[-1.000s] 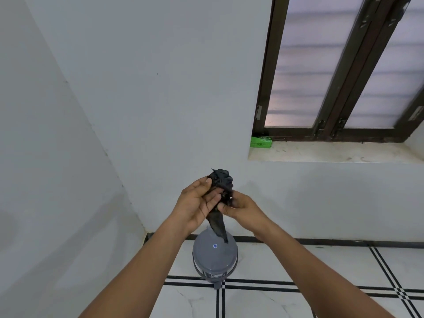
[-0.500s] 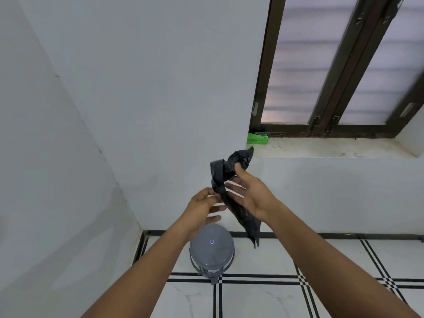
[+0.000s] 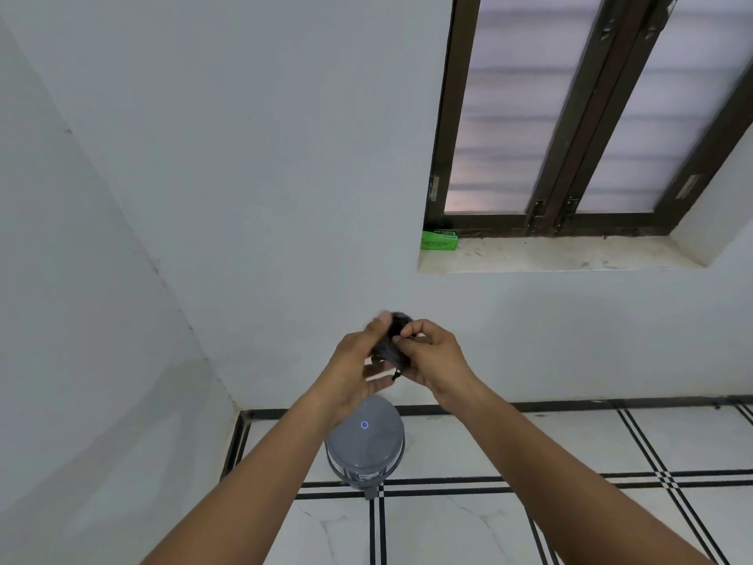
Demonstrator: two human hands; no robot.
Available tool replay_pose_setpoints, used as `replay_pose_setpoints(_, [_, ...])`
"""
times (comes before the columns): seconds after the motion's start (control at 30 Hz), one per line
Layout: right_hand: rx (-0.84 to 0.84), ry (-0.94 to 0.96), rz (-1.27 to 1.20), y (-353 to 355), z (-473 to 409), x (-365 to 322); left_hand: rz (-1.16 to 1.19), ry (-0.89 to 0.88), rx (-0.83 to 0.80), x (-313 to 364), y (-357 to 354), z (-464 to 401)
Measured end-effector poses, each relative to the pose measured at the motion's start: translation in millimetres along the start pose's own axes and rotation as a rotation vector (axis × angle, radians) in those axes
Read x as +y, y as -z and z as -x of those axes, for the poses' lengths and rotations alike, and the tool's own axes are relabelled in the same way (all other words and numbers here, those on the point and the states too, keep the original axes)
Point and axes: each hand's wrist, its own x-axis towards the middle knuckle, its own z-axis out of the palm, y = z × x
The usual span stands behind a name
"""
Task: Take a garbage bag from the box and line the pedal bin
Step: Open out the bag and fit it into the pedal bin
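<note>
A black garbage bag (image 3: 392, 345) is bunched small between both my hands, held out in front of me above the bin. My left hand (image 3: 358, 360) grips its left side, thumb on top. Pinching its upper right edge is my right hand (image 3: 432, 356), thumb against forefinger. Most of the bag is hidden between my palms. The grey pedal bin (image 3: 365, 442) stands on the floor below my hands, lid closed, pedal toward me. The green bag box (image 3: 439, 240) rests at the left end of the window sill.
The bin sits near a room corner, white walls behind and to the left. A stone window sill (image 3: 570, 256) runs under a dark-framed window (image 3: 570, 116). White floor tiles with black lines (image 3: 529, 479) extend to the right.
The bag hung long from my raised right hand half a second ago; now both hands have come together and the bag is gathered into a small bunch between them.
</note>
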Motion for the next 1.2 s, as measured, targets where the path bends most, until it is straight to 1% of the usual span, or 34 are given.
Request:
replay_pose_setpoints(0.03, [0.039,0.027,0.01,0.3,-1.3,0.6,-0.018,0.026,-0.009,-2.8,0.7,1.5])
replay_pose_setpoints(0.1, [0.106,0.041,0.035,1.3,-4.2,0.8,-0.013,0.016,0.067,-8.1,2.9,0.4])
replay_pose_setpoints(0.17, [0.109,0.008,0.096,1.8,-4.6,1.5,0.062,-0.02,0.186,-8.4,6.0,-0.8])
replay_pose_setpoints(0.23, [0.083,-0.004,0.266,0.5,-2.5,2.5,0.102,-0.056,0.225,-6.8,8.0,-2.3])
replay_pose_setpoints(0.3, [0.137,0.122,0.461,-1.0,0.6,1.4,0.054,-0.091,0.243,-5.9,6.7,-1.7])
replay_pose_setpoints(0.33, [0.161,0.183,0.487,-1.6,3.5,-1.1,0.029,-0.102,0.264,-5.7,6.0,-2.0])
replay_pose_setpoints(0.37, [0.127,0.193,0.445,-2.9,9.0,-6.5,0.014,-0.11,0.286,-4.8,5.8,-1.5])
replay_pose_setpoints(0.4, [0.029,0.149,0.325,-5.3,15.0,-12.8,0.016,-0.108,0.293,-3.5,5.3,-0.5])
replay_pose_setpoints(0.47, [-0.193,-0.016,0.08,-9.3,24.4,-21.5,0.082,-0.075,0.227,-2.4,5.5,-0.1])
replay_pose_setpoints(0.5, [-0.24,-0.068,0.023,-9.1,25.6,-23.0,0.137,-0.048,0.178,-2.5,6.1,-0.2])
replay_pose_setpoints(0.57, [-0.18,-0.135,-0.089,-7.9,23.6,-24.6,0.276,-0.005,0.119,-0.6,7.9,-0.1])
replay_pose_setpoints(0.63, [-0.066,-0.256,-0.33,-2.1,15.8,-24.5,0.5,0.026,0.093,1.2,13.7,0.7])
replay_pose_setpoints(0.7, [0.03,-0.333,-0.54,7.9,5.4,-22.9,0.697,0.038,0.063,4.4,20.8,3.2])
replay_pose_setpoints(0.73, [0.064,-0.356,-0.585,12.1,0.7,-20.9,0.737,0.034,0.053,4.9,23.9,2.7])
replay_pose_setpoints(0.87, [0.084,-0.423,-0.754,12.2,-4.0,-13.7,0.787,0.055,0.063,3.4,23.6,-0.6])
replay_pose_setpoints(0.93, [0.124,-0.391,-0.842,10.8,-4.8,-14.0,0.737,0.046,0.045,4.1,24.3,0.8])
replay_pose_setpoints(1.0, [0.148,-0.298,-0.81,15.0,-9.5,-14.7,0.624,-0.004,0.087,4.5,30.5,1.6])
replay_pose_setpoints(1.07, [0.136,-0.208,-0.671,19.7,-13.5,-15.0,0.363,-0.045,0.165,7.3,36.9,-0.4])
replay_pose_setpoints(1.13, [0.135,-0.183,-0.498,18.8,-13.3,-14.6,0.055,-0.103,0.237,14.7,32.3,-0.1])
replay_pose_setpoints(1.2, [0.11,-0.159,-0.374,11.4,-11.3,-14.5,-0.213,-0.176,0.247,22.7,19.0,0.5])
